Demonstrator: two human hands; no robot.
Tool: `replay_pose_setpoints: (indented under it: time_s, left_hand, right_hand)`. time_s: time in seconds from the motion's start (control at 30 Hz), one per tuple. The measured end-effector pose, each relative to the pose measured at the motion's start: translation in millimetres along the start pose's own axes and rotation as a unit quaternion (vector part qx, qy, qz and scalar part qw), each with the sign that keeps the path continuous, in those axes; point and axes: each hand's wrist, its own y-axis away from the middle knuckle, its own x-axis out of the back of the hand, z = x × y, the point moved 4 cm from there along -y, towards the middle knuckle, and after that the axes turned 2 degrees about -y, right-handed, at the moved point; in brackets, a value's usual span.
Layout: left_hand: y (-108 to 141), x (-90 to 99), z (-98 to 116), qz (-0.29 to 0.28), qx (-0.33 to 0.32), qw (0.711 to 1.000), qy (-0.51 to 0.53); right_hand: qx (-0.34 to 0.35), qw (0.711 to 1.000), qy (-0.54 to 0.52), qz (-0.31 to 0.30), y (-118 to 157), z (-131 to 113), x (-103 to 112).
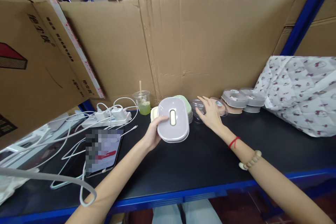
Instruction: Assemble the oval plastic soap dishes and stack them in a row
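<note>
Fingers of left hand (153, 133) grip smooth rounded-rect lilac lid (173, 124); right hand (210, 113) spread flat on clear round lid (197, 106).

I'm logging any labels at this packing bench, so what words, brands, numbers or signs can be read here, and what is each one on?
Cardboard box, upper left: dark printed characters, tilted and too blurred to read.
Tape strip on that box: red marks, too small to read.
Tablet: screen blurred out, unreadable.
Container in the left hand: no text visible.
Lids by the right hand: small labels, illegible.
Nothing can be quoted.
</note>
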Motion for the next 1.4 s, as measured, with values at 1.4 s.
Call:
replay_pose_setpoints:
  time_s: [1.4]
  left_hand:
    - [-0.9, 1.2, -2.9, 0.020, -0.015, 0.997, 0.067]
  right_hand:
    - [-0.019, 0.994, -0.104, 0.018, -8.1, -32.8, 26.5]
